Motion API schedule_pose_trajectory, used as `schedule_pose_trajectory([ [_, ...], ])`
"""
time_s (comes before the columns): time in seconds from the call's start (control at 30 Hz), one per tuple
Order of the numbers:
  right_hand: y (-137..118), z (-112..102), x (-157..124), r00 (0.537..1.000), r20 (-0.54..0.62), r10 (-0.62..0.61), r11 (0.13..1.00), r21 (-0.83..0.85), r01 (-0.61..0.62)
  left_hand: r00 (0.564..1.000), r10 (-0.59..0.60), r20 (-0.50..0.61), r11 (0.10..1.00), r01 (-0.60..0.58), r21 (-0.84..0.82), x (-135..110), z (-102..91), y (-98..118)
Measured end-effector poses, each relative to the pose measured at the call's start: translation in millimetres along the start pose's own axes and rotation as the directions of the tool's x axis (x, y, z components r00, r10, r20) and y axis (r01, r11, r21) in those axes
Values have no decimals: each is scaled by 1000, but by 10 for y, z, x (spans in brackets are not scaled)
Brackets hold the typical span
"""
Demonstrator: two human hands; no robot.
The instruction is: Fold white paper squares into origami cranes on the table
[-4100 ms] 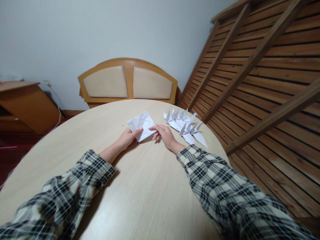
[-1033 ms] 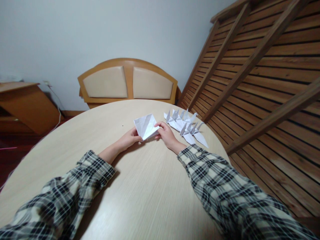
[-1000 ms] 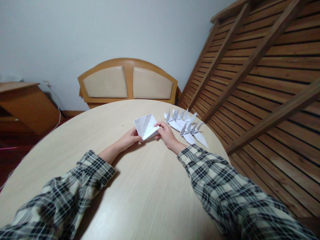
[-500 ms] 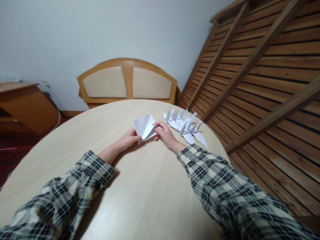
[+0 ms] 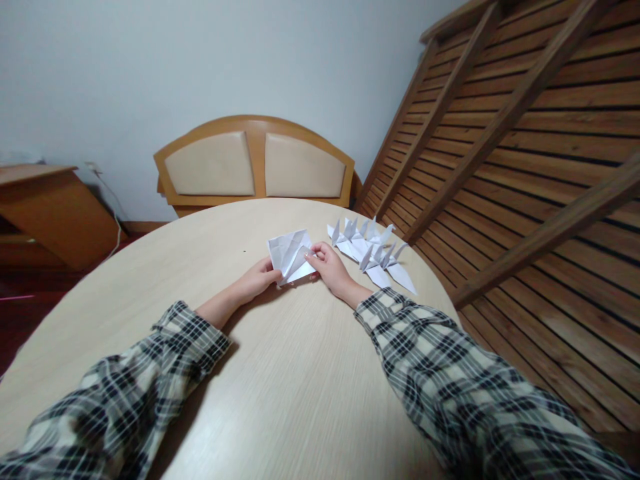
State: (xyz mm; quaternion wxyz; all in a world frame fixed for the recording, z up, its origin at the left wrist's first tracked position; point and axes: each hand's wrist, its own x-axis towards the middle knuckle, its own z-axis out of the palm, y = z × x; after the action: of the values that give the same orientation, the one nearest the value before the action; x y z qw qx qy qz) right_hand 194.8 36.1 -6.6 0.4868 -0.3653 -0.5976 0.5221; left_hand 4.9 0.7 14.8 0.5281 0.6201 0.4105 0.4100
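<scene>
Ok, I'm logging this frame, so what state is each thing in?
paper sheet: creased, partly folded, held by both hands.
left hand: gripping the sheet's near corner.
right hand: pinching a flap on its right.
paper cranes: finished, grouped on the table.
chair: upright, beyond the table.

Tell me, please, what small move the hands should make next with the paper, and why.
Probably press the raised flap down flat. The paper is partly folded and stands up off the table. The left hand pinches its near corner and the right hand its right edge, so both are placed to crease it.
</scene>
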Motion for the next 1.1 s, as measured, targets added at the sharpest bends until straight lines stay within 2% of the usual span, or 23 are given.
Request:
schedule_pose_trajectory([
  [0.2,11,1,16,998,-41,-45,999,-28,44,995,-5,-104,997,13,80,14,-6,-42],
  [0.37,23,-1,6,996,-29,-86,995,-55,84,1000,20,0,991,-20,129,13,7,-12],
  [0.5,17,0,-6,990,-13,-143,988,-65,142,1000,13,-17,988,-10,156,4,17,3],
  [0.83,-23,5,-33,996,-50,-73,996,-50,70,998,22,-53,989,-14,147,12,12,-29],
  [1.1,-51,-7,-15,999,40,-22,998,53,20,997,48,-52,989,-40,143,17,0,-58],
])
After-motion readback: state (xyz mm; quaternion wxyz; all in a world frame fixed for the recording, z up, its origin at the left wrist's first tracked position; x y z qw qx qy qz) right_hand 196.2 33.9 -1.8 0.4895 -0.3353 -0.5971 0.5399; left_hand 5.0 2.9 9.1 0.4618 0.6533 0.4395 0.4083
